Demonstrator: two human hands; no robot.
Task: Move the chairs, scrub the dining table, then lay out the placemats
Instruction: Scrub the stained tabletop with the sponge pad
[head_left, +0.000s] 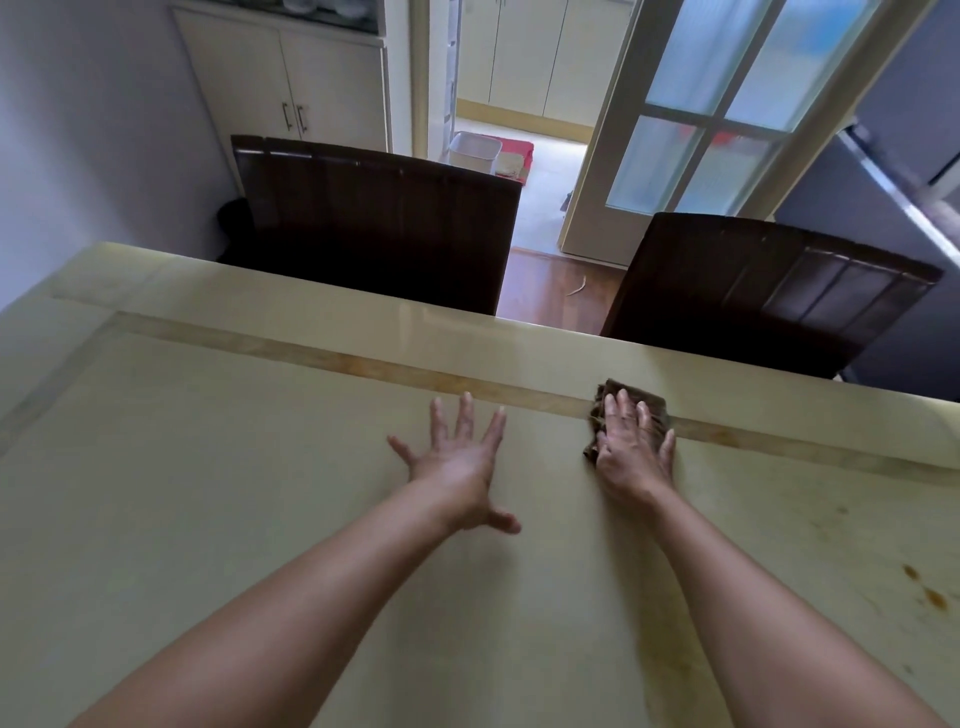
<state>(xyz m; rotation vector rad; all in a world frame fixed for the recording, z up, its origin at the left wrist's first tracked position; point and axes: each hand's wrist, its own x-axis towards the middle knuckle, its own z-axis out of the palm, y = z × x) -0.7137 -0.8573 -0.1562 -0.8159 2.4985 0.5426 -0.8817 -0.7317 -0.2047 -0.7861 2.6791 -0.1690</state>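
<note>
Both bare arms are reaching straight forward, elbows nearly extended. The left hand (457, 462) is lying palm down, fingers (465, 415) spreading wide and flat, thumb sticking out toward the right arm. The right hand (634, 449) is pressing palm down too, fingers held close together and pointing ahead, knuckles slightly raised, wrist bending a little as the forearm is angling in from the lower right.

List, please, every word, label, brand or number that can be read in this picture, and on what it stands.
None: no readable text shows anywhere.
The dining table, the cloth under the right hand, both chairs and the cabinet bear no lettering.
</note>
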